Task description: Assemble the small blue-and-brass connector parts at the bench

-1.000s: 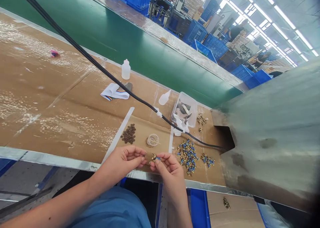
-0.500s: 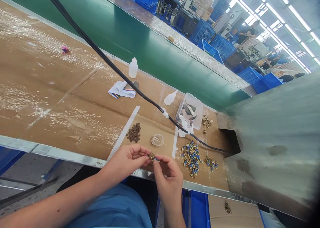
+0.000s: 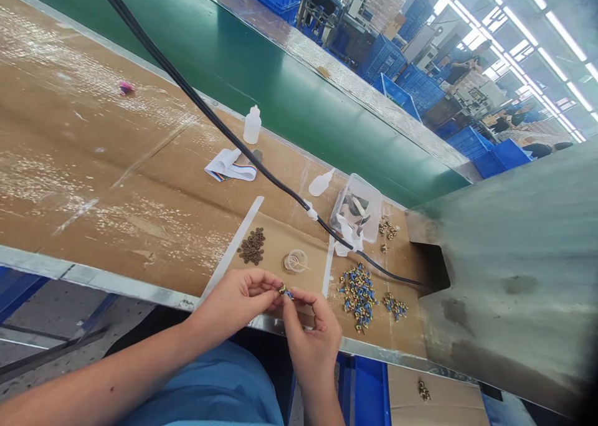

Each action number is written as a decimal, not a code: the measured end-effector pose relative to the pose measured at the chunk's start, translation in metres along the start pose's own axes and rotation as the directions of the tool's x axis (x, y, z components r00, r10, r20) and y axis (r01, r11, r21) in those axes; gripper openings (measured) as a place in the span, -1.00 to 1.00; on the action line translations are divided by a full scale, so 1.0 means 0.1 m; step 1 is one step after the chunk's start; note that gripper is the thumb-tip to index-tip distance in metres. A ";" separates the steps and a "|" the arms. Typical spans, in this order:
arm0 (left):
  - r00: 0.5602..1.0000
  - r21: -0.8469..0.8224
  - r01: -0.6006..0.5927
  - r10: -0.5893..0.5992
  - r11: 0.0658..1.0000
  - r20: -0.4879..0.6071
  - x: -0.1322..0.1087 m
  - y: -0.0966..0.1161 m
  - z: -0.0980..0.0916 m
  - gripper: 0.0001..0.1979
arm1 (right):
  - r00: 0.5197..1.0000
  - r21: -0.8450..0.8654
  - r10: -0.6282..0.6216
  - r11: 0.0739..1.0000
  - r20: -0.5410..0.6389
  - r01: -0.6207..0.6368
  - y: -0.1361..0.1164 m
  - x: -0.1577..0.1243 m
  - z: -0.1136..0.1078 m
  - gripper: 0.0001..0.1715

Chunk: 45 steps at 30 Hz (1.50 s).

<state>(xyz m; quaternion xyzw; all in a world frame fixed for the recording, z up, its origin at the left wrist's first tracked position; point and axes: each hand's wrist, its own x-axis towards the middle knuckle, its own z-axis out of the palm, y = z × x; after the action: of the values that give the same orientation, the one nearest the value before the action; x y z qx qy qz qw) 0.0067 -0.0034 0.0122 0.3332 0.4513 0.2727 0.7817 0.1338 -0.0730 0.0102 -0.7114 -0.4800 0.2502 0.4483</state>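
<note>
My left hand (image 3: 240,301) and my right hand (image 3: 313,336) meet at the near edge of the cardboard-covered bench (image 3: 116,183). Both pinch one small blue-and-brass terminal (image 3: 285,292) between their fingertips. Just beyond lie a heap of dark brown rings (image 3: 253,246) and a small clear round lid (image 3: 296,261). To the right sits a pile of blue-and-brass terminals (image 3: 357,292), with a smaller pile (image 3: 395,305) past it.
A black cable (image 3: 210,118) crosses the bench into a grey metal housing (image 3: 514,264). A clear plastic box (image 3: 357,207), two white squeeze bottles (image 3: 252,126), a folded ribbon cable (image 3: 230,166) and loose brass parts (image 3: 387,230) lie behind. A green conveyor belt (image 3: 261,71) runs beyond; blue crates stand further off.
My hands have come together; the left fingertips now close on the terminal that the right hand held alone a second ago. The view has shifted slightly.
</note>
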 end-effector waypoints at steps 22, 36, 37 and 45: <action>0.991 0.131 -0.131 0.130 0.983 0.013 -0.01 -0.06 -0.01 -0.82 | 0.994 -0.145 -0.113 0.983 -0.006 0.111 0.03 -0.02 0.03 -0.89; 0.940 0.324 -0.334 0.339 0.885 0.042 -0.01 -0.28 -0.07 -0.81 | 0.981 -0.088 -0.186 0.978 0.051 0.190 0.05 0.02 0.04 -0.92; 0.940 0.322 -0.335 0.338 0.885 0.047 -0.01 -0.27 -0.07 -0.81 | 0.973 -0.103 -0.223 0.968 0.066 0.229 0.05 0.03 0.02 -0.91; 0.951 0.254 -0.309 0.297 0.916 0.084 -0.01 -0.22 -0.06 -0.79 | 0.924 -0.162 -0.353 0.913 0.146 0.374 0.07 0.06 -0.01 -0.87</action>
<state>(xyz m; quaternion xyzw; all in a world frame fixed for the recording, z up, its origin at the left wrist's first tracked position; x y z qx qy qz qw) 0.0035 -0.0162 -0.0059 0.5061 0.4095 0.3205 0.6881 0.1408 -0.0690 0.0051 -0.6330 -0.6499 0.1564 0.3905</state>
